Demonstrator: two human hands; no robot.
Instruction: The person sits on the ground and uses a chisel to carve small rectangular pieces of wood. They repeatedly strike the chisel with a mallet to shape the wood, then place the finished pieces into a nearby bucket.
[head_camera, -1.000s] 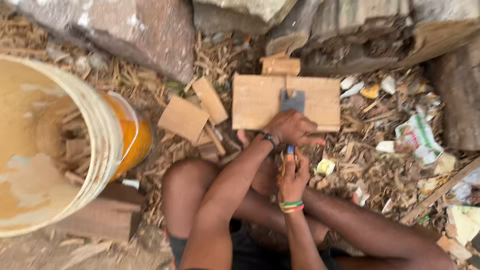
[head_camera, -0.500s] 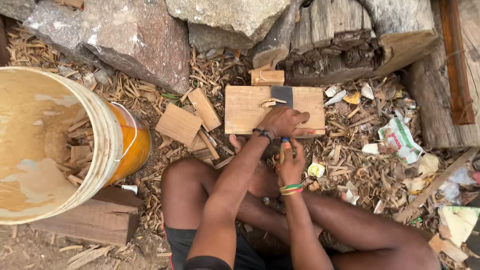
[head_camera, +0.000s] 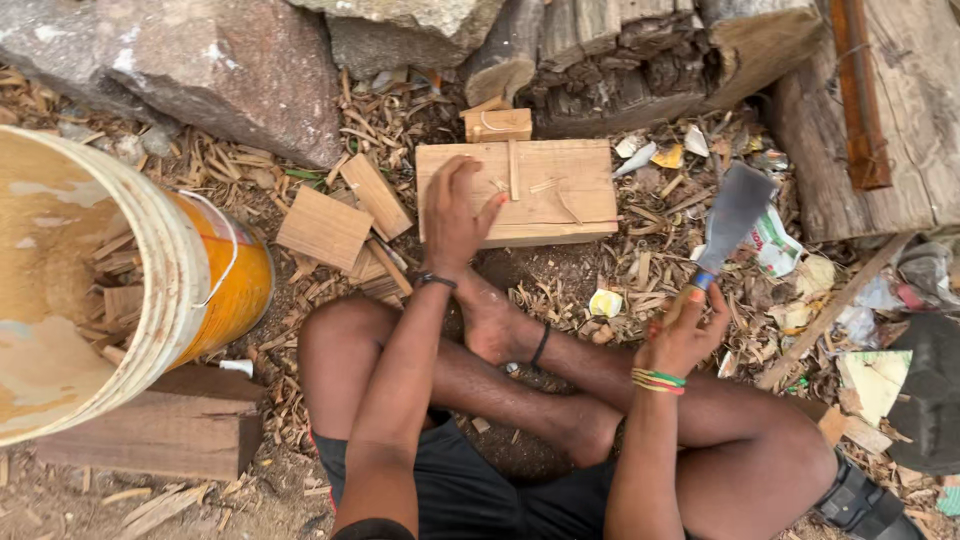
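Left hand (head_camera: 455, 222): fingers spread, palm down on the near left edge of the pale rectangular wooden chopping block (head_camera: 560, 190), steadying it. Right hand (head_camera: 685, 335): closed round the handle of a broad grey-bladed cleaver (head_camera: 735, 210), raised right of the block, long axis steep, blade pointing up and away. Thin wood splinter (head_camera: 513, 168): lies on the block, lengthwise away from the person.

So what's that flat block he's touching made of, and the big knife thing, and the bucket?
The flat block looks like pale, unpainted wood: grain lines and cut marks show. The big knife in the right hand seems dull grey metal; its handle is mostly hidden. The bucket looks like orange plastic, smooth outside, with dried pale smears inside.
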